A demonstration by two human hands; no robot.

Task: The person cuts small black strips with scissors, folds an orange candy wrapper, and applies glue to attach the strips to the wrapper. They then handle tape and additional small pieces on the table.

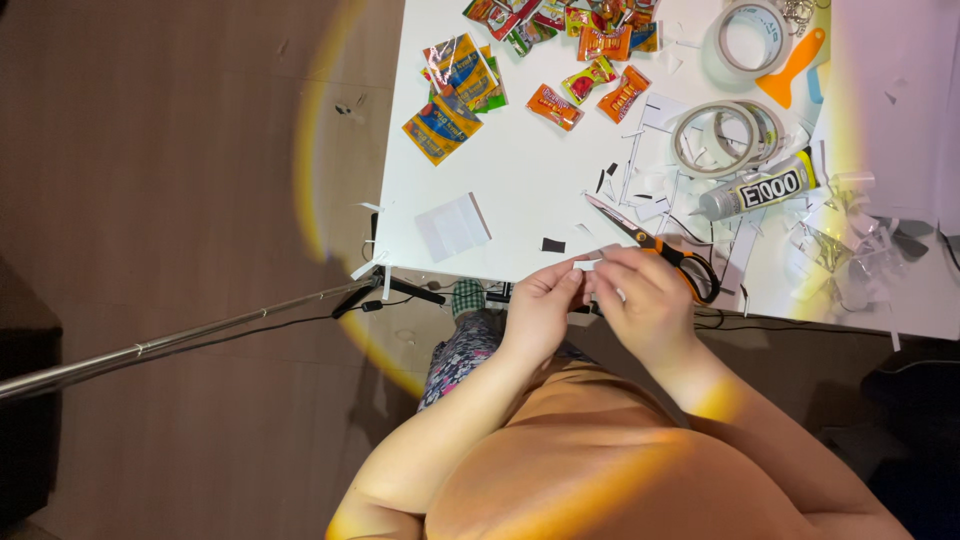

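Observation:
My left hand (541,305) and my right hand (640,300) meet at the near edge of the white table (520,190). Together they pinch a small white paper piece (586,265) between the fingertips. Orange-handled scissors (655,245) lie on the table just beyond my right hand, blades pointing left. A small black scrap (553,245) lies close to my left hand. A white card stack (453,226) sits further left.
Several colourful candy wrappers (455,90) lie at the far left and back. Tape rolls (725,135), a glue tube (760,190), an orange scraper (790,68) and paper scraps crowd the right. A metal pole (180,340) and cables run over the brown floor.

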